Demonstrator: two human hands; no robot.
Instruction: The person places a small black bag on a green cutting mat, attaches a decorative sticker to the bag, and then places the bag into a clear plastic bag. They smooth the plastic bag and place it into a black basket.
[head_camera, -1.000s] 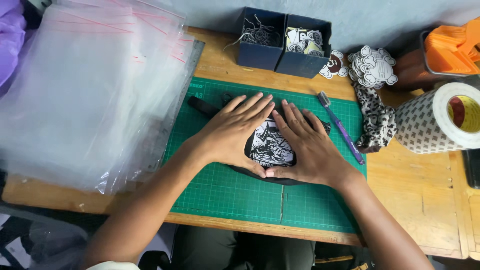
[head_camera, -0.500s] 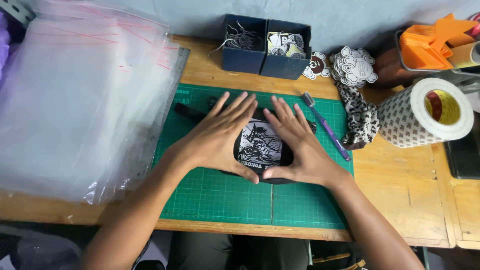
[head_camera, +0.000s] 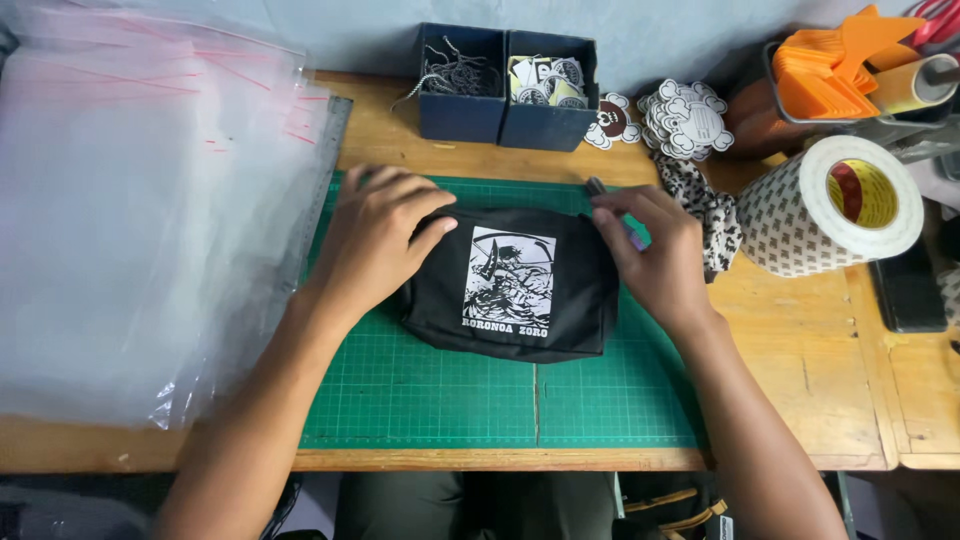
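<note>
I see a black pouch (head_camera: 515, 285) lying flat at the centre of the frame on a green cutting mat (head_camera: 450, 400), its white printed picture facing up. My left hand (head_camera: 375, 235) rests on the pouch's left end, fingers curled over the upper left corner and thumb laid along the top edge; that grip is a loose hold on the fabric, not a closed fist. My right hand (head_camera: 655, 250) holds the right end, fingers bent over the upper right corner and palm against the side, a light half-closed grip on the pouch.

The mat sits on a wooden tabletop (head_camera: 800, 370). Just behind the right hand, a purple pen (head_camera: 600, 190) pokes out. A patterned cloth (head_camera: 710, 210) lies right of that hand, and a large tape roll (head_camera: 835, 205) stands further right. At top centre are two dark blue boxes (head_camera: 505, 90), with a pile of stickers (head_camera: 685, 120) beside them. An orange stack (head_camera: 835, 65) fills the upper right. A heap of clear bags (head_camera: 140, 220) covers the left of the frame, with a metal ruler (head_camera: 322, 190) along its edge.
</note>
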